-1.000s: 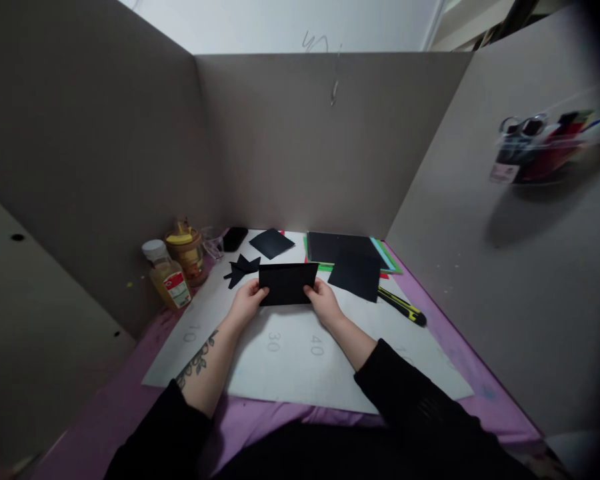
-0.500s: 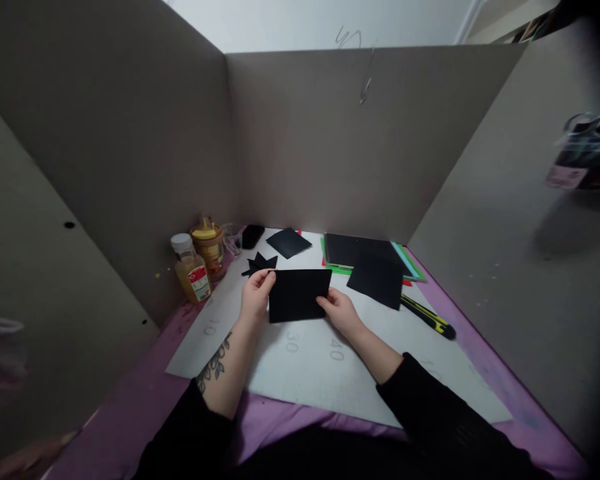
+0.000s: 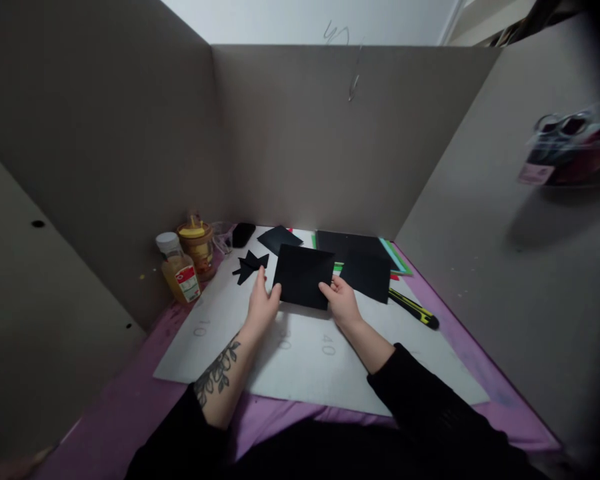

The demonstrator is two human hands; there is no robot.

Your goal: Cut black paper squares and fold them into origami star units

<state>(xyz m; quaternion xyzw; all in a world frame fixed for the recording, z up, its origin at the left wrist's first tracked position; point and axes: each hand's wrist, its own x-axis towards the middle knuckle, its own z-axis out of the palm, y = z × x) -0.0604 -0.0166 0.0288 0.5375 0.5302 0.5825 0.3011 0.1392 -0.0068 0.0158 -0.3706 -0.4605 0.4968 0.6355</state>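
A black sheet of paper [image 3: 304,275] is held up over the white board, slightly tilted. My right hand [image 3: 343,300] pinches its lower right corner, thumb in front. At the lower left edge is my left hand [image 3: 264,301], its thumb at the paper's side and its fingers stretched upward, apart from the thumb. A folded black paper star shape [image 3: 251,265] lies just beyond my left fingers. Right of the held sheet, another black square [image 3: 366,275] overlaps a stack of coloured paper [image 3: 400,256]. A further black square [image 3: 279,238] lies behind.
A yellow-black utility knife [image 3: 415,309] lies on the right of the white board [image 3: 205,360]. At the left stand a glue bottle [image 3: 179,270], a brown jar [image 3: 199,247] and a clear cup [image 3: 223,237]. Grey panels [image 3: 340,147] enclose the table; a bag with scissors [image 3: 555,150] hangs right.
My left hand has moved from the sheet's upper left corner to its lower left edge, its fingers spreading. The sheet now looks taller and more tilted. The view has shifted slightly.
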